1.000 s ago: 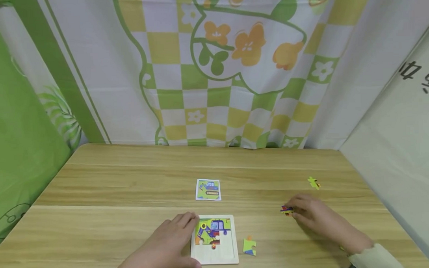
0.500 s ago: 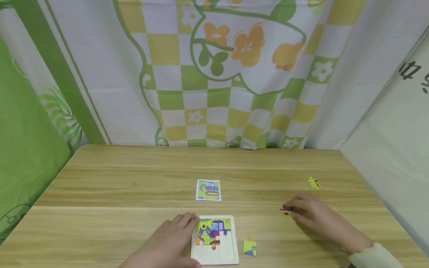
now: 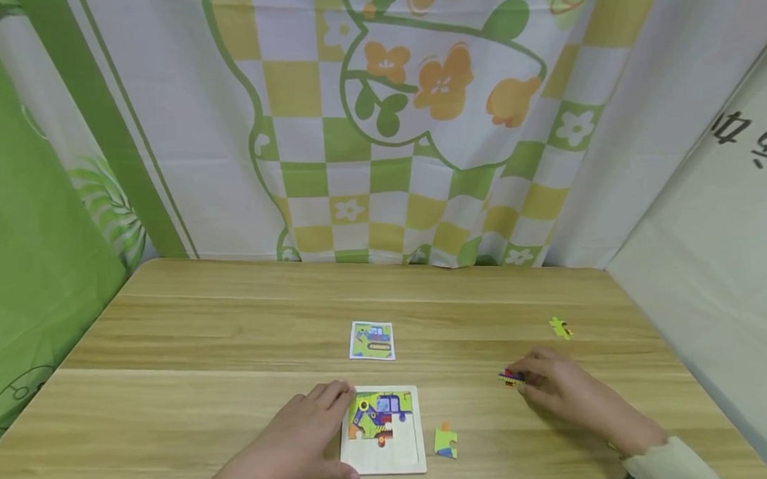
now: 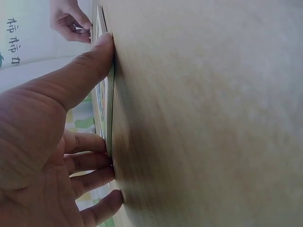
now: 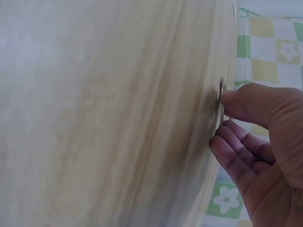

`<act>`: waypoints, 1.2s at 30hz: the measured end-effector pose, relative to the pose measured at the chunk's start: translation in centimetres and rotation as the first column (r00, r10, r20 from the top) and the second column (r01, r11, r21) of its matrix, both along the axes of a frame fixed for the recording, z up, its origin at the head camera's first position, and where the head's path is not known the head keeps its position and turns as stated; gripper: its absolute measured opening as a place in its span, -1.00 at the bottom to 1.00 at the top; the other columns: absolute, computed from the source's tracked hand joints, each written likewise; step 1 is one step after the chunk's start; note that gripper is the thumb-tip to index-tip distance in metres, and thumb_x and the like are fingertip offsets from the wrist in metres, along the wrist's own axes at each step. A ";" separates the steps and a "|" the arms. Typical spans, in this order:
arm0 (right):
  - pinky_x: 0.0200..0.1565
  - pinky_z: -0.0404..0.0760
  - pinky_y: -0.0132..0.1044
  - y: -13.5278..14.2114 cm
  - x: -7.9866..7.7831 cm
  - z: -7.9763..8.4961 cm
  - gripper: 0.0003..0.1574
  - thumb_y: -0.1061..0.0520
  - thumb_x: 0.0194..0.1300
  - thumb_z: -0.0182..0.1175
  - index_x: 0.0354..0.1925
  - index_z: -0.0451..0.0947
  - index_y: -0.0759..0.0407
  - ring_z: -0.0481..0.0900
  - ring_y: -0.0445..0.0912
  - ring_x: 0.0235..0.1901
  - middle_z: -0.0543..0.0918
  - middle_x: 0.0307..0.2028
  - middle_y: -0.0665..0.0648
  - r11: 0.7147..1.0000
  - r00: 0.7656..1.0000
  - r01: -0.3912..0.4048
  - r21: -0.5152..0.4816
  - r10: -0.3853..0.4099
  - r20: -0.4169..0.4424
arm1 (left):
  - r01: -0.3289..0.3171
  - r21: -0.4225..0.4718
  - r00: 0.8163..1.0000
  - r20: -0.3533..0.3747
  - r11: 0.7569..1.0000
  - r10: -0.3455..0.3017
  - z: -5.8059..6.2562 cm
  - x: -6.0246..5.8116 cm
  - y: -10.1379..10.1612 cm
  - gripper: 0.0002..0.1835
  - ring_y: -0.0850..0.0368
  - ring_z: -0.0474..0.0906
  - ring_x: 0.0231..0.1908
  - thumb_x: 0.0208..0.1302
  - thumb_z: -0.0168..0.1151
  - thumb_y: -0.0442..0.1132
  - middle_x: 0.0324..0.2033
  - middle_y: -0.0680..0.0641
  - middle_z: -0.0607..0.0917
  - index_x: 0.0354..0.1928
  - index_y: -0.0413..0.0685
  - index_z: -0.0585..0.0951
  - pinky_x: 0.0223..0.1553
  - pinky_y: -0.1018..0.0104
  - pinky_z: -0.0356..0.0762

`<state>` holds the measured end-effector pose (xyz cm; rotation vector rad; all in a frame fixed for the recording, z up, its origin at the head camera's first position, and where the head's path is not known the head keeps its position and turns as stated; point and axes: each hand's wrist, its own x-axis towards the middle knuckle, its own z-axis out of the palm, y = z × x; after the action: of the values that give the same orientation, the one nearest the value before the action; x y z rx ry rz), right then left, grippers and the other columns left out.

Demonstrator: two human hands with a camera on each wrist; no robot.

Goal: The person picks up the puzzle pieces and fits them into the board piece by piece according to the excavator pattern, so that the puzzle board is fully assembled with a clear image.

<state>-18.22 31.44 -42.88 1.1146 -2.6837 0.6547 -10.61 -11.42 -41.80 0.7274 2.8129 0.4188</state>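
In the head view, a square wooden jigsaw board [image 3: 404,457] lies near the front of the table, its upper part filled with a picture of a digger. My left hand [image 3: 295,436] holds the board's left side, thumb at the near corner and fingers along the far left edge; the left wrist view shows the thumb [image 4: 90,68] against its rim. Off to the right, my right hand [image 3: 563,392] pinches a red, blue and yellow puzzle piece [image 3: 510,377] between thumb and fingers, low at the table. From the right wrist, that piece [image 5: 222,106] appears edge-on.
A loose green puzzle piece [image 3: 445,441] lies just right of the board. Another green piece [image 3: 560,327] is farther back on the right. Behind the board lies a small digger picture card [image 3: 371,340]. A patterned curtain [image 3: 406,161] hangs along the table's [image 3: 234,315] back edge.
My right hand has shifted very slightly left with the puzzle piece, which is turned a little. The left hand and the board stay in place.
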 end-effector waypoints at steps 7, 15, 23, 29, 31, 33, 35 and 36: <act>-0.31 0.67 -0.42 -0.2 0.4 0.7 -0.62 0.31 0.15 0.48 -0.03 0.74 0.14 0.54 -0.44 -0.26 0.68 -0.19 -0.08 0.999 0.998 0.052 0.004 -0.052 -0.034 | 0.010 -0.003 0.999 -0.034 1.000 -0.010 0.1 0.0 0.0 0.29 -0.15 0.42 0.44 -0.10 0.49 0.48 0.49 -0.17 0.43 0.54 -0.23 0.32 0.31 -0.23 0.57; -0.35 0.67 -0.44 -0.4 0.4 1.7 -0.60 0.36 0.10 0.50 -0.06 0.74 0.16 0.53 -0.45 -0.28 0.69 -0.22 -0.07 0.999 0.997 0.037 -0.009 -0.038 -0.073 | 0.005 0.000 1.000 -0.006 1.000 -0.005 0.2 0.0 0.0 0.29 -0.15 0.40 0.45 -0.10 0.51 0.46 0.50 -0.17 0.42 0.54 -0.23 0.32 0.32 -0.25 0.55; -0.33 0.68 -0.43 -1.6 0.9 1.9 -0.57 0.35 0.07 0.52 -0.05 0.76 0.13 0.56 -0.39 -0.28 0.69 -0.22 -0.09 0.999 0.994 0.028 -0.026 -0.031 -0.102 | 0.000 -0.002 1.000 -0.001 1.000 0.000 0.2 0.1 -0.1 0.28 -0.16 0.41 0.45 -0.09 0.51 0.45 0.50 -0.17 0.42 0.54 -0.23 0.32 0.32 -0.25 0.55; -0.27 0.71 -0.42 -3.2 1.7 2.2 -0.67 0.25 0.21 0.48 -0.03 0.76 0.12 0.58 -0.38 -0.24 0.68 -0.18 -0.08 0.998 0.998 0.060 0.011 -0.060 -0.005 | 0.002 0.000 1.000 -0.003 1.000 -0.002 0.1 0.1 -0.1 0.29 -0.16 0.41 0.45 -0.09 0.50 0.46 0.50 -0.17 0.42 0.55 -0.23 0.31 0.32 -0.24 0.55; -0.26 0.72 -0.41 -3.7 1.9 2.3 -0.68 0.23 0.25 0.47 -0.01 0.76 0.12 0.59 -0.39 -0.23 0.67 -0.18 -0.09 0.998 0.998 0.064 0.024 -0.064 0.017 | 0.003 0.002 1.000 -0.004 1.000 -0.003 0.0 0.0 -0.1 0.29 -0.16 0.40 0.45 -0.09 0.50 0.47 0.50 -0.18 0.42 0.55 -0.23 0.31 0.33 -0.25 0.54; -0.27 0.70 -0.42 -4.2 2.1 2.4 -0.67 0.23 0.25 0.46 0.01 0.76 0.12 0.57 -0.40 -0.25 0.66 -0.19 -0.10 0.998 0.998 0.054 0.026 -0.055 0.018 | 0.003 0.001 1.000 -0.008 1.000 -0.003 0.0 0.0 -0.1 0.30 -0.17 0.40 0.46 -0.10 0.50 0.47 0.51 -0.18 0.41 0.55 -0.23 0.31 0.33 -0.26 0.54; -0.30 0.67 -0.45 -4.6 2.2 2.4 -0.67 0.24 0.25 0.45 0.01 0.76 0.12 0.54 -0.40 -0.26 0.65 -0.20 -0.11 0.999 1.000 0.029 0.023 -0.029 0.004 | 0.003 0.001 1.000 -0.009 1.000 -0.003 -0.1 0.0 -0.1 0.30 -0.17 0.39 0.46 -0.10 0.49 0.47 0.51 -0.18 0.41 0.55 -0.23 0.31 0.33 -0.27 0.53; -0.31 0.65 -0.46 -4.9 2.3 2.3 -0.66 0.24 0.24 0.46 0.01 0.75 0.13 0.53 -0.40 -0.27 0.65 -0.20 -0.10 1.000 1.000 0.013 0.021 -0.013 -0.010 | 0.003 0.000 1.000 -0.010 1.000 -0.003 -0.1 0.0 -0.1 0.30 -0.18 0.39 0.46 -0.10 0.49 0.47 0.51 -0.19 0.41 0.55 -0.23 0.31 0.34 -0.28 0.53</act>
<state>-15.93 26.57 -40.54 1.1014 -2.6932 0.6192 -10.63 -11.47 -41.88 0.7361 2.8204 0.4165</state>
